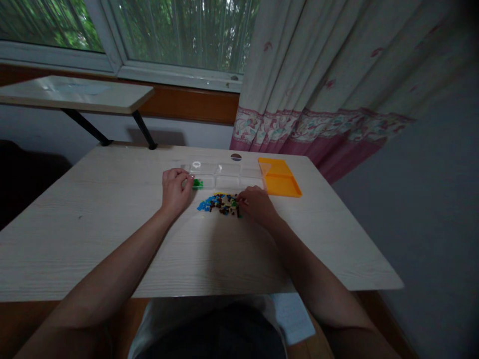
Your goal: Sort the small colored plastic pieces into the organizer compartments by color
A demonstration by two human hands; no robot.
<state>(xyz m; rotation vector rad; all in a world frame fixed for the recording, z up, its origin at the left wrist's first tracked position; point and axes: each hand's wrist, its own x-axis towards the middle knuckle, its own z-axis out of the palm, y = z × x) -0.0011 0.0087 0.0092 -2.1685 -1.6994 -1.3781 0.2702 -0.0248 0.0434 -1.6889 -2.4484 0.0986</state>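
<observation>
A clear plastic compartment tray (228,175) lies on the table, with small green pieces (197,184) in its near left compartment. My left hand (175,190) is at that compartment, its fingers curled and closed by the tray's left end; what they hold, if anything, is too small to name. In front of the tray spreads a pile of small blue, brown, yellow and green pieces (220,203). My right hand (258,204) rests at the pile's right side, thumb and fingers pinched together over its edge. Whatever sits between those fingertips is hidden.
An orange plastic tray (280,178) stands to the right of the clear one. A round dark insert (236,157) is set near the back of the pale wooden table (123,239). At the back left a raised shelf (86,94) stands on black legs. A curtain (299,99) hangs behind.
</observation>
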